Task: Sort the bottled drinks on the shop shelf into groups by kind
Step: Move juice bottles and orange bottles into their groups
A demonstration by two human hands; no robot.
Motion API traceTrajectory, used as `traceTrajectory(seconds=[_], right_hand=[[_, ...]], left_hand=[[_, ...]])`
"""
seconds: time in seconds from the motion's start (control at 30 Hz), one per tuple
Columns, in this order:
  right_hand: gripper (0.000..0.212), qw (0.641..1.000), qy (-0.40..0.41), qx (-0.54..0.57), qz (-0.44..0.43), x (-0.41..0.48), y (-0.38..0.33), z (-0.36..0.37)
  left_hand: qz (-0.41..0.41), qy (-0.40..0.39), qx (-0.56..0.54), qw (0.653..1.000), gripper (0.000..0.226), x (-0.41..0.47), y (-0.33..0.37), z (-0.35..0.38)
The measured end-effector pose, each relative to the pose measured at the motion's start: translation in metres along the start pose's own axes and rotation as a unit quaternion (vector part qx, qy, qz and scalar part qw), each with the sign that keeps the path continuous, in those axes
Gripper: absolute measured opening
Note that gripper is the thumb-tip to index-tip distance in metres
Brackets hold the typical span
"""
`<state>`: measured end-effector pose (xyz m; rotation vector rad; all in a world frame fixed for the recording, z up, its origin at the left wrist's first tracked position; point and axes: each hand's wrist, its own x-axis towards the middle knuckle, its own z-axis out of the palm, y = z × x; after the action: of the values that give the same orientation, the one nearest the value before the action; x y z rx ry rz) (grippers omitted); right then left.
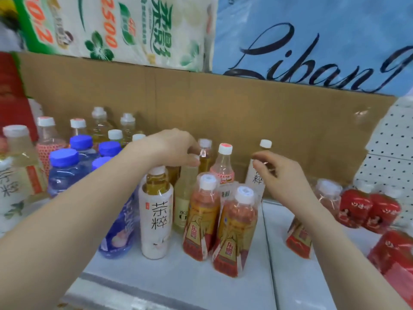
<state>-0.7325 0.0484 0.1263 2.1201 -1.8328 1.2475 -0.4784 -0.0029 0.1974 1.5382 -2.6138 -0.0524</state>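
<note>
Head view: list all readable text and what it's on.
"Liban", cut by the frame edge: blue pack
"3500": white-green tissue pack
"茶粹": front white-label bottle
"粹", rest hidden: rear white bottle
"水", rest blurred: pale bottle
Red-gold bottles and red-wrapped bottles: too blurred to read.

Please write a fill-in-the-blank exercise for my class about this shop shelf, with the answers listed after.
1. The water bottles on the left have ____ caps.
2. The backing sheet behind the drinks is brown ____.
3. The right hand is at a white-labelled bottle whose cap is ____.
4. The left hand pinches an amber bottle just below its cap, at the ____.

Answers: blue; cardboard; white; neck.
</note>
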Motion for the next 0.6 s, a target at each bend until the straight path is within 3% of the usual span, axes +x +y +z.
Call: traceTrajectory(seconds=[0.13,0.27,0.43,0.6], right_hand=[[0.018,0.999,-0.009,0.025,0.037,0.002,0.008,-0.002],[0.018,0.997,-0.016,0.04,0.063,-0.011,0.013,-0.001],[0.019,0.987,-0.004,0.121,0.102,-0.033,0.011,-0.008],[0.024,0.98,0.025,0.174,0.092,-0.047,-0.02,-0.013]], left_hand=[[0.013,-0.042,0.013,0.999,0.037,0.013,0.003,0.003],[0.007,-0.021,-0.022,1.0,0.037,0.012,0.001,0.008],[-0.024,0.16,-0.164,0.973,0.03,0.003,0.002,-0.01],[-0.001,0.352,-0.327,0.877,0.033,-0.01,0.007,-0.035]])
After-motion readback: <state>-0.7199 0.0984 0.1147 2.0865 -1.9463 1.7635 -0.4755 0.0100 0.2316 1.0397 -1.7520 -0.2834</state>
